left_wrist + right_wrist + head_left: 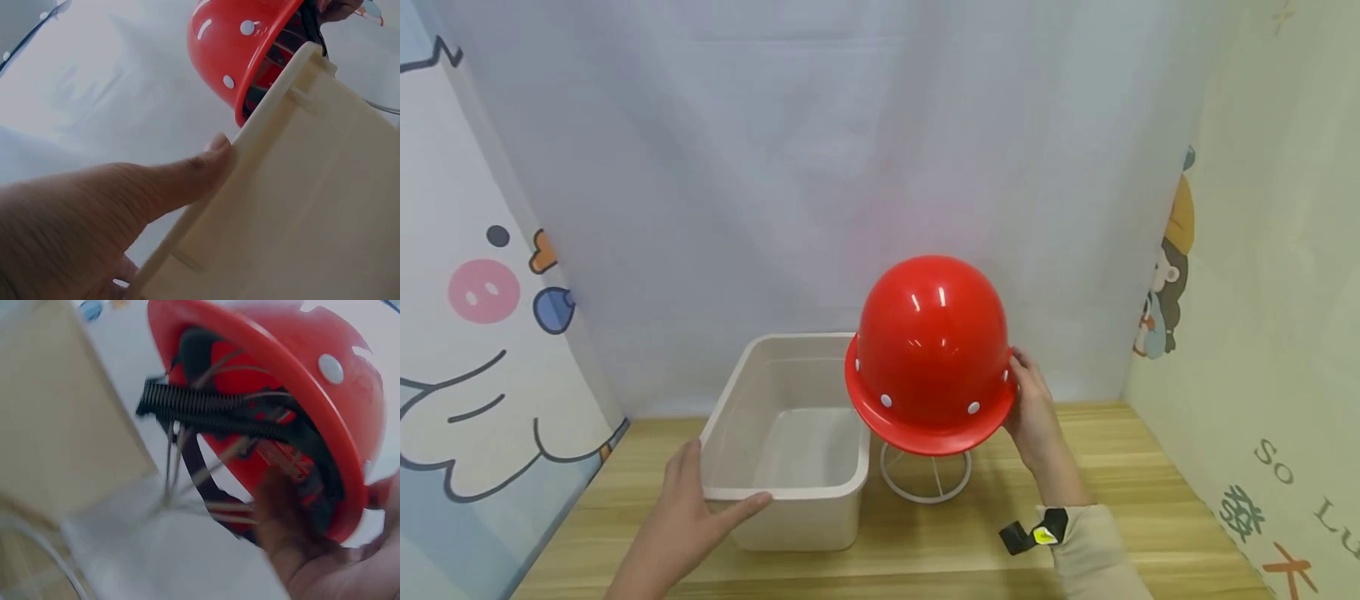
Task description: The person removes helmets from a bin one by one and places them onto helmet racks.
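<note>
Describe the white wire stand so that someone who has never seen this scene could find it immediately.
Start at the wooden table in front of the pale curtain. Just right of the cream plastic bin sits the red hard hat, which the right hand grips at the brim. The wire stand is directly beneath it: the only thin white ring with upright wires.

On the worktop [1150, 508] a bin [786, 492] stood left of a wire stand [925, 479], the two just beside each other. A hard hat [931, 350] sat tilted above the stand, its brim overlapping the bin's right rear corner. The left hand [688, 512] lay on the bin's near left corner; the right hand [1033, 412] touched the hat's right brim. A curtain [820, 167] hung behind everything.
</note>
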`<state>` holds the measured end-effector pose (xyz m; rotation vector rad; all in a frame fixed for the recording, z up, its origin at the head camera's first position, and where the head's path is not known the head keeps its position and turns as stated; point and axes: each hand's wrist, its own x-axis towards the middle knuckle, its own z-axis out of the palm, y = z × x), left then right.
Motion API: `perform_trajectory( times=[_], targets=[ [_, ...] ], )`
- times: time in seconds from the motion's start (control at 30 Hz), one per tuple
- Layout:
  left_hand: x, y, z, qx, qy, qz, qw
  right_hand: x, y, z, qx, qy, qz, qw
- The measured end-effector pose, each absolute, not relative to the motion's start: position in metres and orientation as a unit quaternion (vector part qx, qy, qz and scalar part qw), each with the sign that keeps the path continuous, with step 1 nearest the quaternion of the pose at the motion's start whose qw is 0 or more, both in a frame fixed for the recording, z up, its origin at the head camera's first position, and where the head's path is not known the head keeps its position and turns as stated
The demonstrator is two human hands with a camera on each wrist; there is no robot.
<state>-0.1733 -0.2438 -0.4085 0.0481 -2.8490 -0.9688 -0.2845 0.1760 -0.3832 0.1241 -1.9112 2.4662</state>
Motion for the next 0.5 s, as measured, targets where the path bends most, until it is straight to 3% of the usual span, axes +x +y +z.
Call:
perform_trajectory(
  times=[0.23,0.5],
  targets=[
    [-0.164,-0.241,-0.399,-0.005,-0.97,-0.199,0.14,-0.269,0.208,-0.379,0.07,-0.828,0.556,0.003],
    [-0.155,-0.248,-0.392,0.008,-0.987,-0.118,0.105,-0.23,0.232,-0.386,0.1,-0.922,0.367,0.069]
  ],
)
